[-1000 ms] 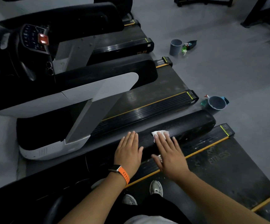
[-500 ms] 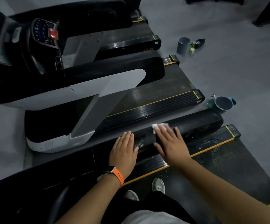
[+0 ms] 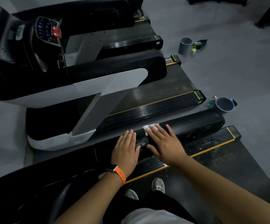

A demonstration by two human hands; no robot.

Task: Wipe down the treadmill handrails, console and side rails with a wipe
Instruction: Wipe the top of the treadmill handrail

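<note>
Right, my right hand (image 3: pixel 165 143) is flat, fingers straight and a little spread, pressing the wipe (image 3: pixel 149 128) onto the top of the handrail (image 3: pixel 195 125). Only a white corner shows past my index and middle fingertips; the rest is under the fingers. My left hand (image 3: pixel 126 147) is just beside it, also flat with fingers together, resting on the same rail and holding nothing.

Here's what matters: the handrail's long axis runs from down by my left wrist away up and to the right, ending in a rounded end near the grey bucket (image 3: pixel 224 105) on the floor. The speckled, unwiped stretch lies ahead and right of the wipe, so I judge the next stroke goes that way, and the right hand is the nearer one for it.

Against a second ago, both hands are still pressed flat, but the wipe now sits further back from that rounded end, closer in line with my left fingertips. So I've drawn it back along the rail. My head has shifted too, so I won't overstate it.

Further out, the side rail (image 3: pixel 211 143) with its yellow stripe shows white flecks. The neighbouring treadmill's console (image 3: pixel 48 31) stands well apart, upper left.
</note>
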